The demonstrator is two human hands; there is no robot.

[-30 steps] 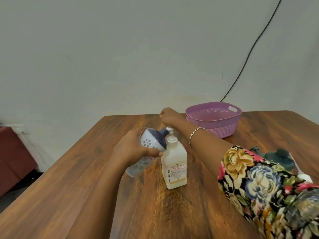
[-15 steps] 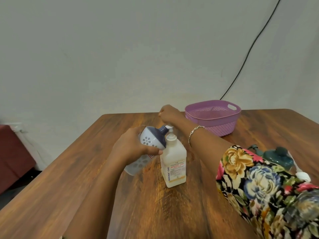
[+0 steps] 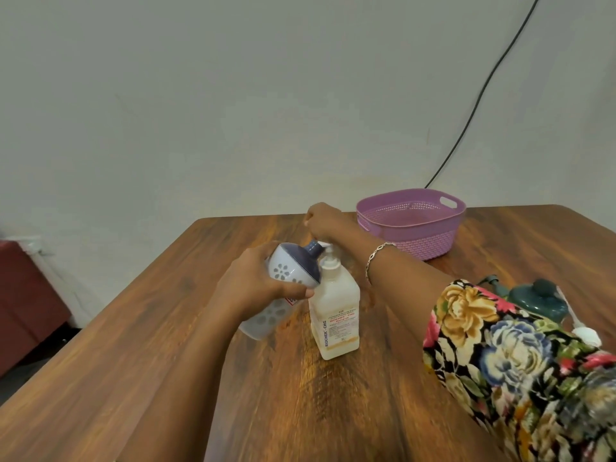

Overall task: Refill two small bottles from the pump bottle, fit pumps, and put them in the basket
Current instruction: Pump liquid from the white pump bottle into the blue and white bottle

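Observation:
A cream pump bottle (image 3: 335, 315) with a red-lettered label stands mid-table. My left hand (image 3: 256, 288) grips a small white bottle (image 3: 283, 288) with a flower pattern and a dark purple top, tilted so its open neck (image 3: 313, 250) sits right at the pump's spout. My right hand (image 3: 321, 221) is curled in a fist over the pump head (image 3: 325, 245), which it mostly hides. At the back right of the table stands a purple basket (image 3: 410, 225) with nothing visible inside it.
A dark green bottle (image 3: 540, 298) and a loose white pump (image 3: 585, 335) with its tube lie at the right, partly behind my floral sleeve (image 3: 500, 361). A black cable (image 3: 480, 95) runs down the wall. Left of the table stands red furniture (image 3: 23, 301).
Both hands and both bottles keep their places; only the view has shifted slightly.

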